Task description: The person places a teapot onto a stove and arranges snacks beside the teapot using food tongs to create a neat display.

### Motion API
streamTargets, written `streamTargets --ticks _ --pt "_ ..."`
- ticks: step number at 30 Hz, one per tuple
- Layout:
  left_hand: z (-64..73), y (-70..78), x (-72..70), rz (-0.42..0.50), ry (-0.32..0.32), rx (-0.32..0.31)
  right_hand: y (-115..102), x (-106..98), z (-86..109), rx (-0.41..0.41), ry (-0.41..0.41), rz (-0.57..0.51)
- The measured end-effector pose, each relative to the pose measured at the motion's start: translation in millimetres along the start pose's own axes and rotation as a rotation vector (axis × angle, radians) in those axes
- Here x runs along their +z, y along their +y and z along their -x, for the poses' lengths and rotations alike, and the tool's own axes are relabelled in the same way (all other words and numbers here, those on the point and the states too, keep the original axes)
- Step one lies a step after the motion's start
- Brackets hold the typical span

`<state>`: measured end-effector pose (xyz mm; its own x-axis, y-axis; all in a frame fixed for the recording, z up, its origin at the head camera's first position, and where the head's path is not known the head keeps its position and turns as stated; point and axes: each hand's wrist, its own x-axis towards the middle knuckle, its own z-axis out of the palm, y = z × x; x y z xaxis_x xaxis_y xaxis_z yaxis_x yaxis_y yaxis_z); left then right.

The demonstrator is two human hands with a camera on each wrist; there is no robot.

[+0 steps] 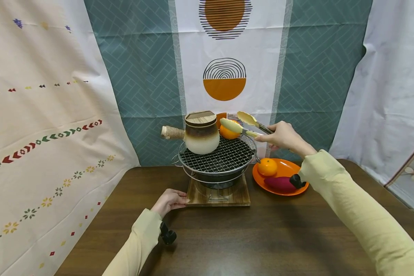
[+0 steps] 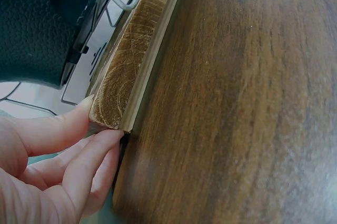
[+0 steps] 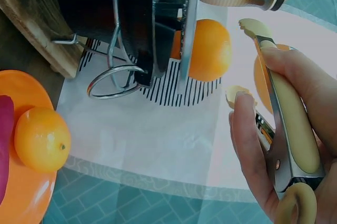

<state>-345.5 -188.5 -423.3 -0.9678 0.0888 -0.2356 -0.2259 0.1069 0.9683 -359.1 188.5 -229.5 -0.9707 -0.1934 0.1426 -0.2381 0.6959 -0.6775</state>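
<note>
My left hand (image 1: 170,201) pinches the front left corner of a wooden board (image 2: 118,79) between thumb and fingers. On that board stands a round black grill (image 1: 220,178) topped by a wire mesh (image 1: 224,159). My right hand (image 1: 286,136) grips kitchen tongs (image 3: 295,118) with cream tips; their jaws are spread. In the head view the tips overlap an orange (image 1: 229,132) on the mesh, but the right wrist view shows them apart from it. Left of that orange, a lidded clay pot (image 1: 201,140) with a rope-wrapped handle sits on the mesh.
An orange plate (image 1: 291,165) to the right of the grill carries a second orange (image 1: 267,167) and a purple sweet potato (image 1: 279,184). Everything stands on a brown wooden table (image 1: 227,237). Patterned cloths (image 1: 145,76) hang behind and beside it.
</note>
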Motion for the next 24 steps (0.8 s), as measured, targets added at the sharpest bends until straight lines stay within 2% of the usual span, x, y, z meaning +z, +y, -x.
streamTargets --ticks 1,2,5,8,9,13,24 --pt "-2.8 -2.3 -1.2 0.002 -0.008 0.007 -1 -1 0.5 0.004 0.004 -0.003" --pt "-11.6 -9.7 -5.7 0.018 -0.051 0.036 -2 -2 1.0 0.008 0.006 -0.007" --pt "-16.2 -14.0 -8.3 0.024 -0.069 0.052 -3 -5 3.3 0.009 0.014 0.004" --pt "-10.9 -10.3 -5.9 0.017 -0.045 0.038 -4 -9 5.1 0.01 0.029 0.023" --pt "-2.1 -2.9 -1.6 0.0 -0.007 0.013 -4 -10 5.8 0.009 0.036 0.027" --pt "5.7 1.9 1.0 0.012 -0.009 0.013 -3 -16 9.4 -0.001 0.047 0.029" --pt "5.0 2.6 1.7 0.026 -0.002 -0.001 2 -28 22.1 -0.01 0.079 0.077"
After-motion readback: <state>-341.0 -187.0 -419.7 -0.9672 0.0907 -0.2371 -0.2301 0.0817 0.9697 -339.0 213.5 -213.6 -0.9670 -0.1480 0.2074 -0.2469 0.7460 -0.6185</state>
